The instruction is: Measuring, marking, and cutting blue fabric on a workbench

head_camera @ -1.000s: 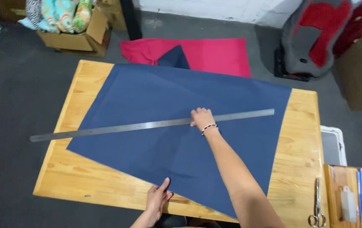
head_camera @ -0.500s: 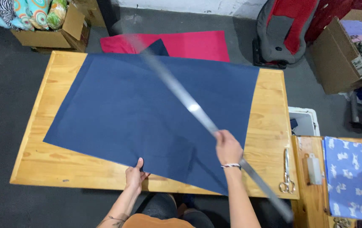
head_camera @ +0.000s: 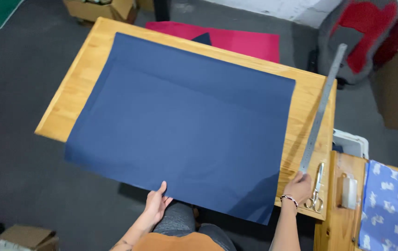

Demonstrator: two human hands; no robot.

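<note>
Grey floor all around, with a wooden table (head_camera: 85, 74) in the middle and a big navy sheet (head_camera: 180, 121) spread over most of it, near edge hanging off toward the person. Red sheet (head_camera: 245, 41) pokes out behind the far edge. Long metal ruler (head_camera: 322, 109) lies along the table's right side, just off the navy sheet. Right hand (head_camera: 296, 187) has its fingers curled around the ruler's near end. Left hand (head_camera: 155, 204) pinches the sheet's near edge, fingers under it. Scissors (head_camera: 316, 188) sit right beside the right hand.
</note>
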